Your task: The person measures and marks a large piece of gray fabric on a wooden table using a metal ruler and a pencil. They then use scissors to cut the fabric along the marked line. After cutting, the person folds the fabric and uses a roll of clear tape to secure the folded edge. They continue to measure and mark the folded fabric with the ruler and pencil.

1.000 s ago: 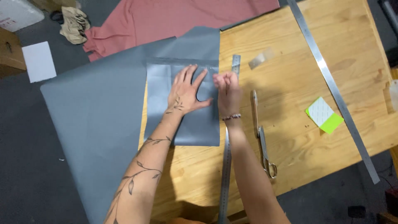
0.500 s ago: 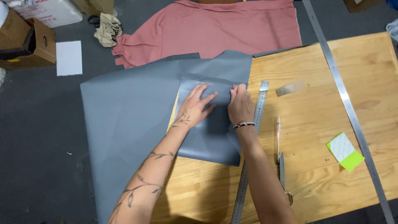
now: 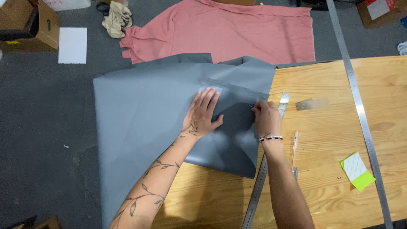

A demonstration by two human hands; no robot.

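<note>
Grey fabric point(image 3: 148, 114) lies flat under the spread left hand point(image 3: 202, 113). Right hand point(image 3: 266, 116) pinches its fold beside the steel ruler point(image 3: 265, 169). Advise even pressure, keeping the fold parallel.

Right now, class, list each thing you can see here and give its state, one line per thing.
Grey sheet: folded over, draped off the wooden table.
Left hand: flat, pressing the sheet.
Right hand: pinching the fold's edge.
Short steel ruler: flat beside the fold.
Pink fabric: spread on the floor.
</note>
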